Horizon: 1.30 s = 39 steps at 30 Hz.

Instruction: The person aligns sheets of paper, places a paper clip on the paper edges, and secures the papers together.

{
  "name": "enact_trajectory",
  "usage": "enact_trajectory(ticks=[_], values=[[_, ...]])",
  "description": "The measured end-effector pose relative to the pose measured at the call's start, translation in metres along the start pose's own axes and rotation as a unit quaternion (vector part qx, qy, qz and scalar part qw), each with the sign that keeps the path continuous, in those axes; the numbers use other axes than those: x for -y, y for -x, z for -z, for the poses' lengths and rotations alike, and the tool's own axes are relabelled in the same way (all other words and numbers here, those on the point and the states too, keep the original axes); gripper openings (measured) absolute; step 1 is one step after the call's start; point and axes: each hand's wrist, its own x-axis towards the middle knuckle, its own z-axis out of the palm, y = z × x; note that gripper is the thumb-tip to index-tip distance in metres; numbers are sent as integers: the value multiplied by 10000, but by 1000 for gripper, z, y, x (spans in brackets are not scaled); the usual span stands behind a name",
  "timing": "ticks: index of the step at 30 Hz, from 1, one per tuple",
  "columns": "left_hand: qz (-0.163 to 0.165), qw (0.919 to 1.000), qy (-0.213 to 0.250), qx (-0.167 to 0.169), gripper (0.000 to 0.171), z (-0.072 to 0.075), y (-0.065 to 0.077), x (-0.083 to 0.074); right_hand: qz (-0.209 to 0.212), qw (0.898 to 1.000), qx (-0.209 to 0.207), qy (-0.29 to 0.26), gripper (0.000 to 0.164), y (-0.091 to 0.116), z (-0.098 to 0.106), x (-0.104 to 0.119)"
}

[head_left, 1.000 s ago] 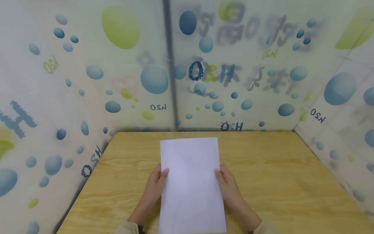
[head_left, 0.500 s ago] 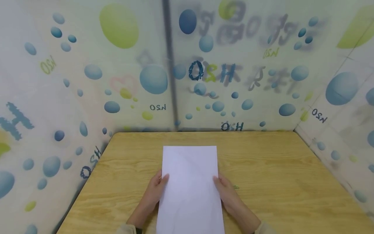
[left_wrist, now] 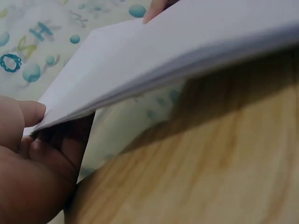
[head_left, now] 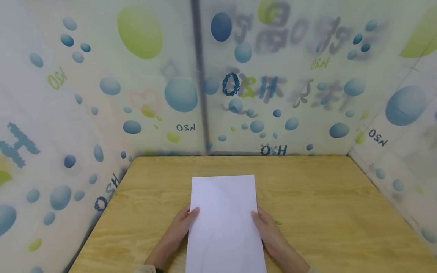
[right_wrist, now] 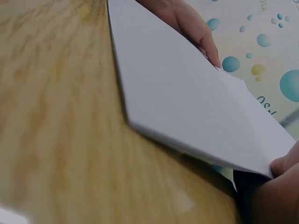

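A stack of plain white paper [head_left: 223, 223] is held over the table between both hands, its lower end running out of the head view. My left hand [head_left: 179, 229] grips the left long edge, thumb on top and fingers beneath. On the opposite edge my right hand [head_left: 271, 233] grips in the same way. Several layered sheet edges show along the side of the paper [left_wrist: 154, 74] in the left wrist view. From the right wrist, the near corner of the paper [right_wrist: 140, 112] appears low over the wood, and fingers below the stack are mostly hidden.
A wooden table [head_left: 327, 201] spreads beneath the hands. Just right of my right hand lies a small thin green item [head_left: 278, 223]. Pale wall panels [head_left: 164, 140] printed with blue and green bubbles close off the back, left and right sides.
Both hands have brought the paper lower and nearer in the head view, keeping their grip. The small green item has come into sight beside my right hand.
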Motion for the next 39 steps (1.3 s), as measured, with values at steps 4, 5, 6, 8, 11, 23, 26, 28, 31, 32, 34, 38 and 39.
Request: enact_trajectory(ticks=[4,5,6,8,11,23,26,28,31,32,34,38,39], values=[[55,9998,184,47,52,0,-4,1,57,9999,114,47,57,4,3,1],[65,9997,202,102,50,0,-6,1,75,9998,137,83,57,4,3,1],[78,9996,206,152,48,0,-7,1,93,9998,148,102,57,5,4,2],[65,9995,148,259,46,0,-9,1,103,9997,157,154,55,5,5,3],[12,9994,-18,332,45,0,-10,1,93,9997,178,167,54,4,6,2],[157,9987,-223,432,48,5,0,2,291,9988,388,6,64,1,3,-2],[178,9990,-182,366,49,6,2,2,370,9983,448,-27,64,0,1,-5],[173,9989,-188,395,49,6,2,2,384,9982,463,-48,64,1,1,-6],[108,9984,-199,520,47,7,0,3,354,9984,439,-85,64,1,3,-6],[77,9983,-220,541,46,7,0,4,346,9984,441,-69,64,2,3,-5],[17,9980,-265,568,44,7,-1,5,288,9984,469,-115,64,2,4,-4],[-114,9979,-377,520,44,7,-1,6,159,9990,427,-29,64,2,4,0],[-128,9979,-377,507,44,7,-1,6,134,9991,395,47,63,2,5,1]])
